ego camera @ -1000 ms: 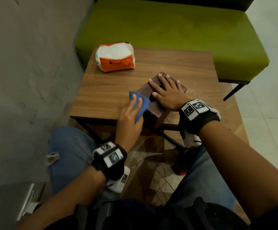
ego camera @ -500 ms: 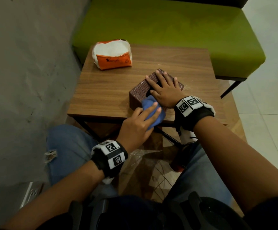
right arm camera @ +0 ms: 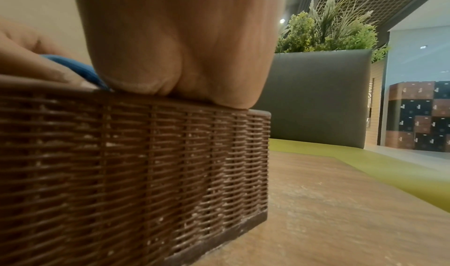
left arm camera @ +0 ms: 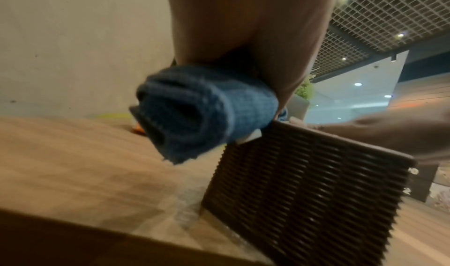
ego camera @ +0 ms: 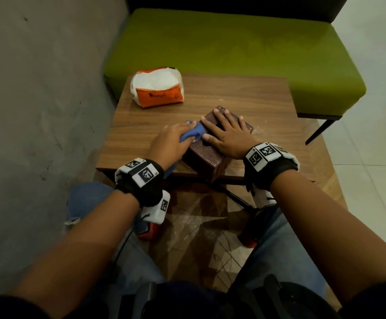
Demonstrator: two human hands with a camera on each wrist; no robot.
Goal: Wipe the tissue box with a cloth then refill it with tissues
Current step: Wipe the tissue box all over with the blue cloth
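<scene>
A brown woven tissue box [ego camera: 210, 157] [left arm camera: 304, 189] [right arm camera: 121, 154] stands near the front edge of a small wooden table [ego camera: 221, 97]. My right hand [ego camera: 227, 133] [right arm camera: 175, 45] lies flat on its top with fingers spread, holding it down. My left hand [ego camera: 172, 140] [left arm camera: 246, 29] grips a bunched blue cloth [ego camera: 193, 133] [left arm camera: 202, 112] [right arm camera: 75, 68] and presses it against the box's top left edge. An orange and white tissue pack [ego camera: 157, 87] lies at the table's far left corner.
A green upholstered bench [ego camera: 233, 44] stands behind the table, and a grey wall [ego camera: 37, 100] runs close along the left. My knees in blue jeans [ego camera: 90, 199] sit under the table's front edge. Dust specks lie on the tabletop right of the box.
My left hand has carried the cloth from the box's near end up along its left side to the top left edge. The right hand has stayed flat on the box.
</scene>
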